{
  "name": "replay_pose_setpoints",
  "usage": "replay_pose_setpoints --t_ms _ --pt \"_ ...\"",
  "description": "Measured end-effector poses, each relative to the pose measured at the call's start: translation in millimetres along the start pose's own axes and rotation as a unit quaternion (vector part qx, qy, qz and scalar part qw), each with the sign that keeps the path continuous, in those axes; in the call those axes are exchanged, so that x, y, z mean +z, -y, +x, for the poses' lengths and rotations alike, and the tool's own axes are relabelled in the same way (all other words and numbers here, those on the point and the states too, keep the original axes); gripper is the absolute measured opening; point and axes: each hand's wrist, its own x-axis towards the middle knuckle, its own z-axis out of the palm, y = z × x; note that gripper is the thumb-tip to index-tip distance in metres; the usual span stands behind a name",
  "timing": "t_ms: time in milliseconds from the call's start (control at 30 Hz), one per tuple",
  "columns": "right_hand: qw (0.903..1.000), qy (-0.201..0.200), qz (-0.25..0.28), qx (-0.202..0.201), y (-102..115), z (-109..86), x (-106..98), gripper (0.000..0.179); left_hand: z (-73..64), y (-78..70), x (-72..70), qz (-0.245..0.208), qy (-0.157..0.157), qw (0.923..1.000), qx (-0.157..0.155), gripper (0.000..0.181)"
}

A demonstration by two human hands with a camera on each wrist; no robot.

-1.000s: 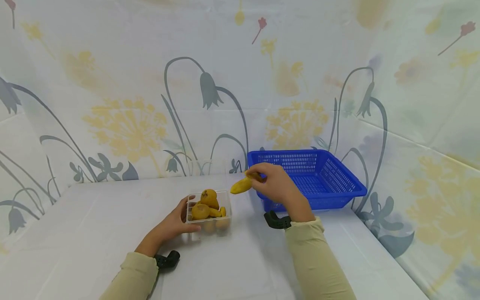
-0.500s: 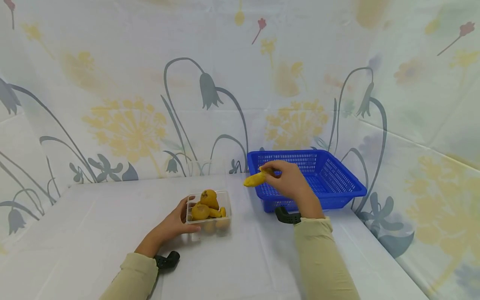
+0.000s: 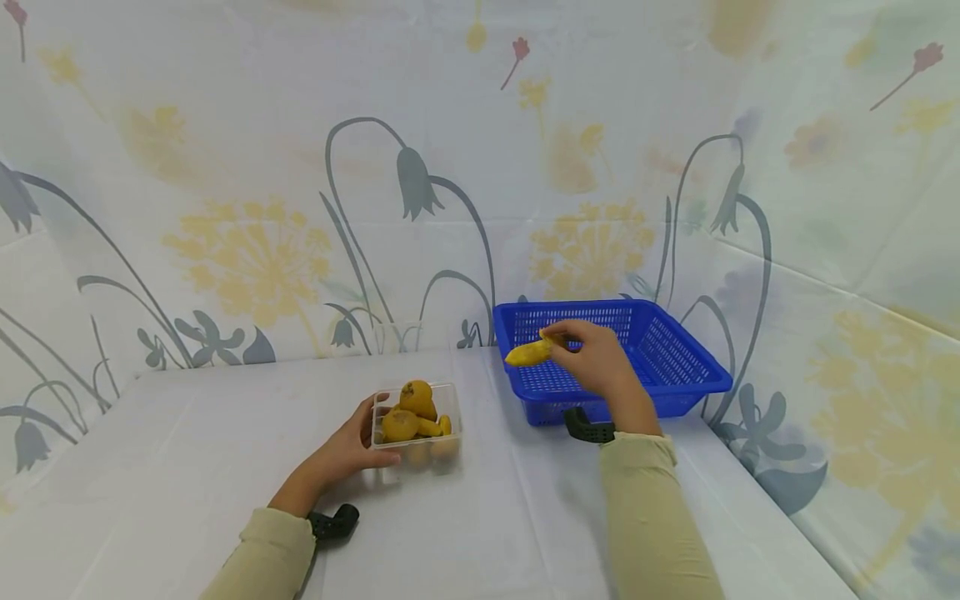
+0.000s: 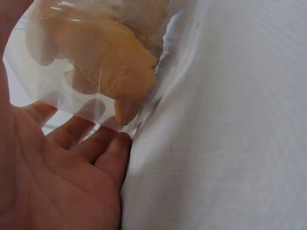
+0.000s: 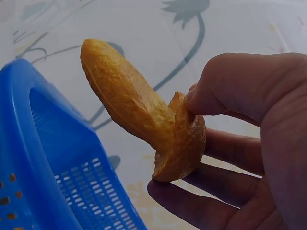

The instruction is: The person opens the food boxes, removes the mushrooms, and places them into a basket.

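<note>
A: Head view first. Where is the handled item?

B: The yellow mushroom (image 3: 527,353) is off the table (image 3: 195,450), pinched by the right hand (image 3: 600,358) at the left side of the blue basket (image 3: 693,387). Whether it is inside the rim or short of it, I cannot tell.

A: And the left hand (image 3: 345,450)?

B: It grips the left end of the clear box (image 3: 417,444), thumb along the near wall. I judge this steadies a light container and leaves the top accessible; the heaped mushrooms (image 3: 401,425) reach its rim.

A: Left wrist view?

B: The fingers (image 4: 112,153) bear on the transparent wall. The lower edge meets the table's white surface, which probably carries the weight.

A: Right wrist view?

B: Thumb on one side of the cap (image 5: 184,143), fingertips on the other. The stem (image 5: 124,98) projects free of the hand, a gap showing between it and the basket. The cap is the broader part, in my judgement the surer hold.
</note>
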Motion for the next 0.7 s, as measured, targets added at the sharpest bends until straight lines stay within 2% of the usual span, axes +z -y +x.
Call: replay_pose_setpoints --t_ms 333,700 --pt "0.9984 0.006 0.013 0.055 -15 0.8 -1 0.028 -1.2 -0.8 0.5 0.006 -0.002 1.0000 -0.004 0.102" --pt "0.9958 0.018 0.014 0.089 -29 0.5 1 0.029 -0.4 -1.1 0.5 0.007 -0.003 1.0000 -0.007 0.102"
